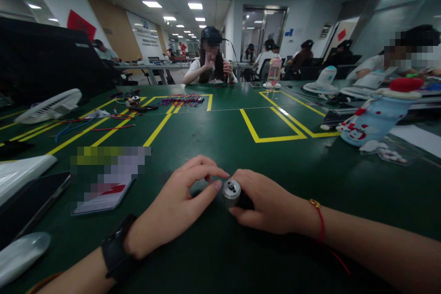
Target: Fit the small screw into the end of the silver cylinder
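A short metal cylinder (231,192) with a silver top and small dark holes stands in front of me, its top facing up. My right hand (263,200) is wrapped round its right side, with a dark part showing between the palm and the metal. To the left, my left hand (182,197) has its thumb and index finger apart, the fingertips close to the cylinder's edge. Whether a fingertip touches the metal is hard to tell. Nothing shows between those fingers. Both hands are low over the green table (206,142).
Coloured wires (182,100) lie at the back left, near a white fan (51,106). A phone (106,195) and a white mouse (24,255) are at the left. A blue bottle (374,117) stands right. A person (211,62) sits opposite.
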`<state>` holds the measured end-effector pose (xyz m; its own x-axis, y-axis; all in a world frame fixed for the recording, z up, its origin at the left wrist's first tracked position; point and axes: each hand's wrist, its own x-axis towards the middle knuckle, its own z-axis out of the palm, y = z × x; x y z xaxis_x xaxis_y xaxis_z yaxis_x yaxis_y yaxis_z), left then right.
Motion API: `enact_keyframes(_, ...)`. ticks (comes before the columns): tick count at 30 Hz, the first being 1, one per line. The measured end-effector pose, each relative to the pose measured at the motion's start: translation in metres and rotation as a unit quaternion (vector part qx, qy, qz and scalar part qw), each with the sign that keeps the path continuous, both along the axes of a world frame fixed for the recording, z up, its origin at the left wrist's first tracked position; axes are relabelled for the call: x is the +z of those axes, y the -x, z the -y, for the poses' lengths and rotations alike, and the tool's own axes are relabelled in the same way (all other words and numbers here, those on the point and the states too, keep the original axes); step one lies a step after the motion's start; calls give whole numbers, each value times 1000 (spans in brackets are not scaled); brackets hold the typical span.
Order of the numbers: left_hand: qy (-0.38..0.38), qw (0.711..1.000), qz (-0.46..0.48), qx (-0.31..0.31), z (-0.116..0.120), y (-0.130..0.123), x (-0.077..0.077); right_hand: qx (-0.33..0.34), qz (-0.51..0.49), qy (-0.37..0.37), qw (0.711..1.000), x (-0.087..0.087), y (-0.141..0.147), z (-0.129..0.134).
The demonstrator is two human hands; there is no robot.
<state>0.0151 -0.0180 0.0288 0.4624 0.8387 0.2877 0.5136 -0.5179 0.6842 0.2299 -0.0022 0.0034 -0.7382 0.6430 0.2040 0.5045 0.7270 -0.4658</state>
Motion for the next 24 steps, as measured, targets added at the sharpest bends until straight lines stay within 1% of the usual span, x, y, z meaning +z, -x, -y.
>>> enact_keyframes(3,37,999,11,31,-5,7,-5,1,1,9,1000,0,0,0)
enact_keyframes(6,104,992,32,67,-12,13,-12,4,-1,12,1000,0,-1,0)
enact_keyframes(8,135,986,46,90,-16,16,-17,5,-3,14,1000,0,-1,0)
enact_keyframes(12,156,978,67,120,-18,19,-22,6,-7,21,1000,2,-1,1)
enact_keyframes(16,170,975,65,124,-16,19,-20,4,-9,25,1000,4,-1,1)
enact_keyframes(24,161,980,54,99,-16,18,-20,2,-11,28,1000,3,-2,1)
